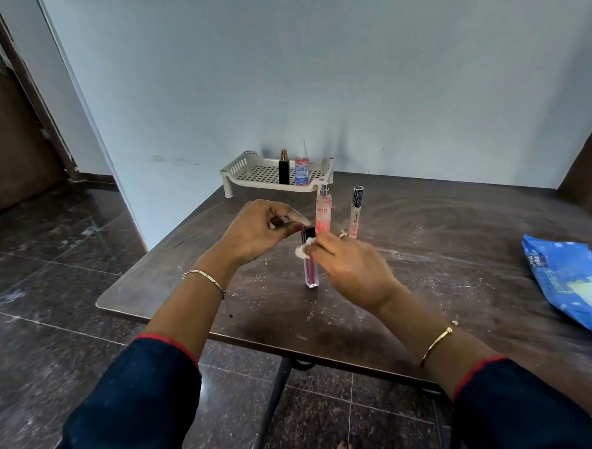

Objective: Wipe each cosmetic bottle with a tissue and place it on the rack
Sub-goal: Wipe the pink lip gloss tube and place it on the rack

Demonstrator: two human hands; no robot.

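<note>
A slim pink lip-gloss bottle (310,270) with a black cap stands upright on the dark table (445,285). My left hand (260,229) pinches its cap from above. My right hand (352,269) presses a small white tissue (304,249) against the bottle's upper part. Just behind stand a tall pink spray bottle (323,211) and a thin clear bottle (355,212) with a patterned cap. On the cream rack (247,172) at the table's back stand a black bottle (283,168) and a pink spray bottle (302,169) with a blue label.
A blue tissue pack (575,285) lies at the table's right edge. White crumbs are scattered on the tabletop. The wall rises right behind the rack. The table's left edge drops to a dark tiled floor (50,271).
</note>
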